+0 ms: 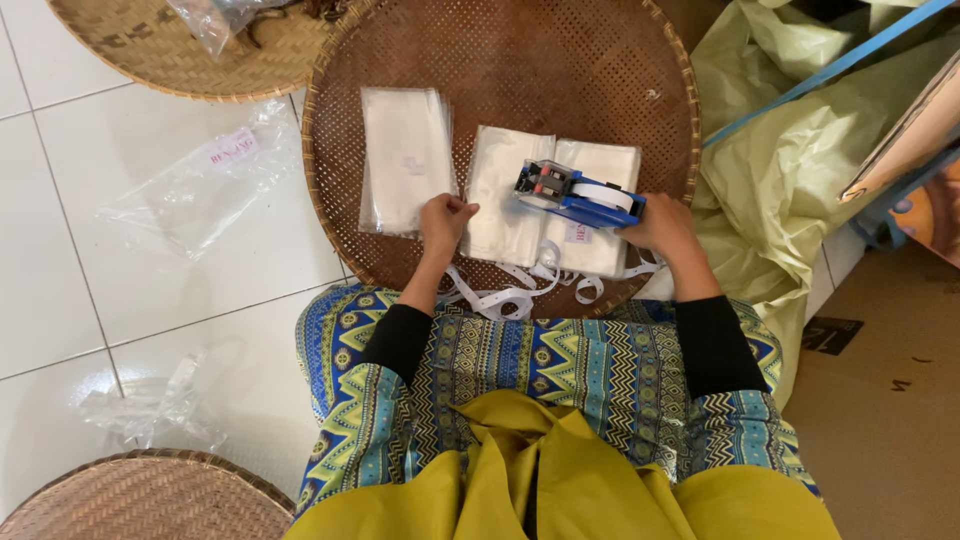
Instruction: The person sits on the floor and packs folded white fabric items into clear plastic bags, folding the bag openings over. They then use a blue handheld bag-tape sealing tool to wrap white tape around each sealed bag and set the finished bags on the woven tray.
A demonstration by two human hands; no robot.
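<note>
While the right hand [668,226] is closed around the grip of a blue label gun [577,194], the left hand [443,218] rests with fingers curled and nothing clasped, its fingertips pressing the near left corner of the middle stack of clear bags [503,190]. Pointing left, the gun's head lies over the seam between that middle stack and the right stack of clear bags [598,215], which it partly covers. A third, left stack of clear bags [404,160] lies just beside the left hand, apart from the other two. All three stacks sit on a round woven tray [560,70] that rests on the floor in front of the person's patterned lap. Curled white backing tape [505,297] trails from under the gun across the tray's near rim.

To do this step well, judging from the pose, the left hand should pin the top bag flat so it cannot slide, and the gun's head should come down square on the bag, away from the seam, so that each label lands in the same spot. The loose tape is best kept off the bags.

Farther out, an empty clear bag [195,190] lies on the white tiled floor [60,250], a second woven tray [190,50] lies beyond it, and a yellow-green plastic sheet [770,140] lies to the right.
</note>
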